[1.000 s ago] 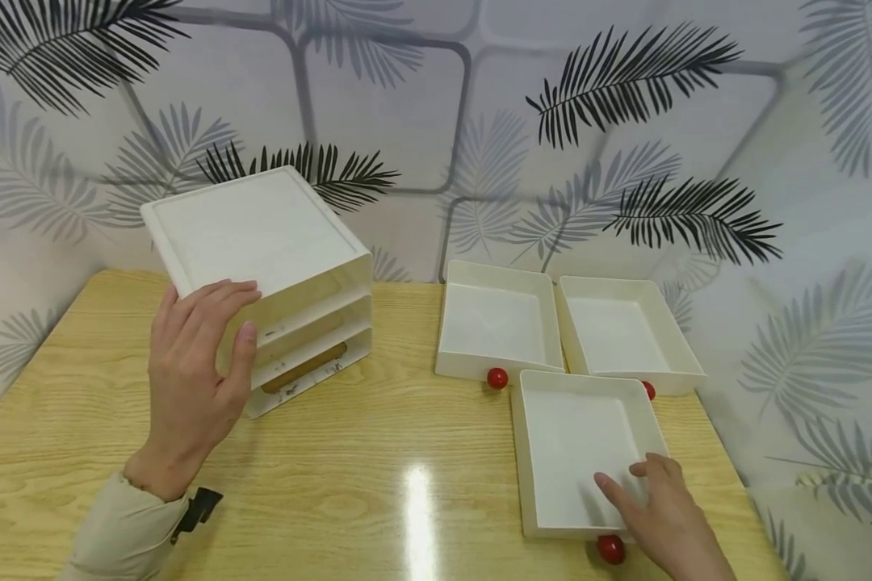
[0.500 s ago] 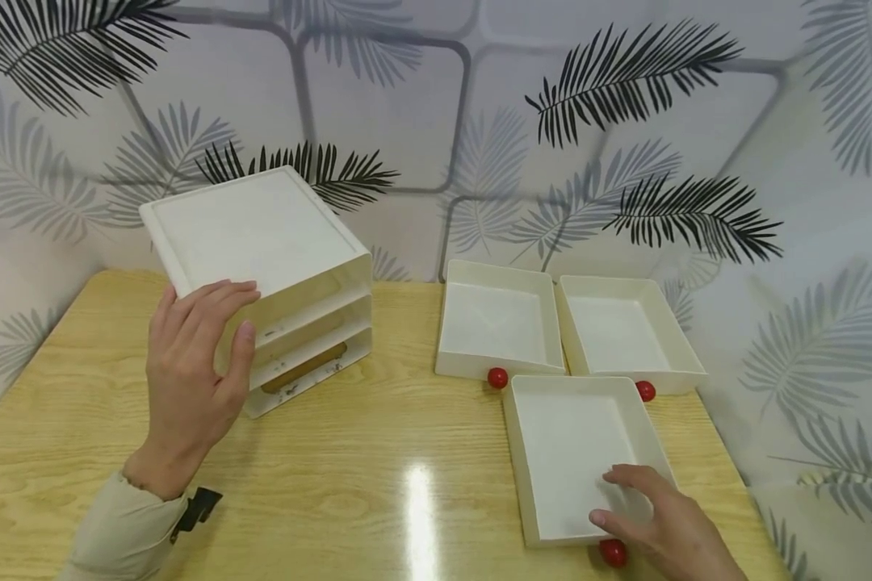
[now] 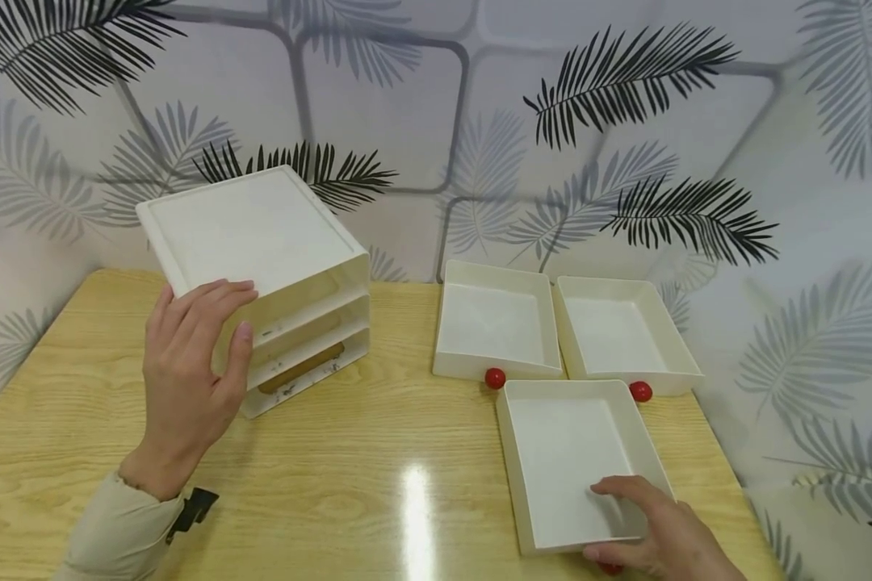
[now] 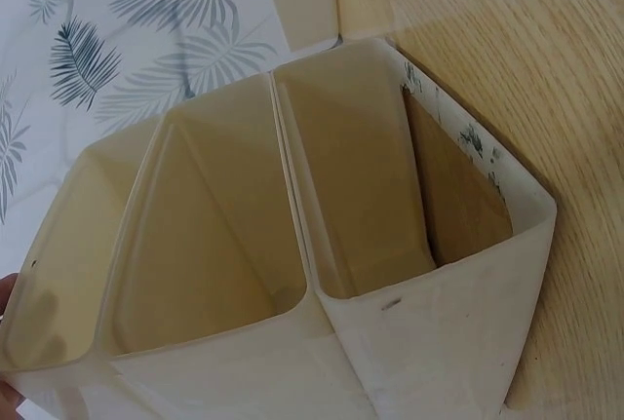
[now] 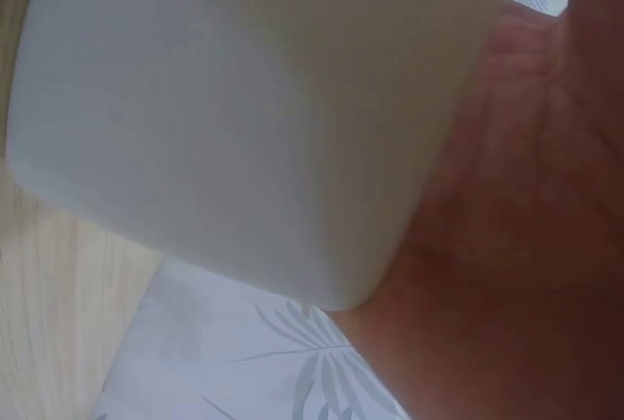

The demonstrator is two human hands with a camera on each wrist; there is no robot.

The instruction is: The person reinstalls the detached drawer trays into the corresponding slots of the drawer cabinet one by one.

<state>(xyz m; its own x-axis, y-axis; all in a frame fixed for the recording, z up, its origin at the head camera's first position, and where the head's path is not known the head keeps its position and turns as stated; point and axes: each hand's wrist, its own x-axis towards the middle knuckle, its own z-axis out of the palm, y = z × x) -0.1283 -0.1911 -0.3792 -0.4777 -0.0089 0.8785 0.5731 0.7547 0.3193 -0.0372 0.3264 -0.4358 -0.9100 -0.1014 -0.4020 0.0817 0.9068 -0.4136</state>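
A white three-slot drawer cabinet (image 3: 262, 234) stands at the table's back left with its slots empty; the left wrist view looks into those slots (image 4: 292, 196). My left hand (image 3: 189, 371) rests on its front left corner, fingers on the top edge and thumb against the front. A shallow white drawer (image 3: 567, 452) lies at the front right. My right hand (image 3: 654, 532) grips its near front wall, fingers inside and thumb outside, hiding most of its red knob (image 3: 610, 569). In the right wrist view the drawer wall (image 5: 244, 118) lies against my palm (image 5: 507, 245).
Two more white drawers (image 3: 497, 323) (image 3: 618, 335) lie side by side behind the held one, each with a red knob (image 3: 495, 378) (image 3: 640, 391) facing me. The wooden table (image 3: 378, 452) meets the leaf-patterned wall at the back and right.
The near drawer has slid toward me and a little left, away from the two behind. My right hand went from lying inside it to gripping its front wall. The left hand stayed put.
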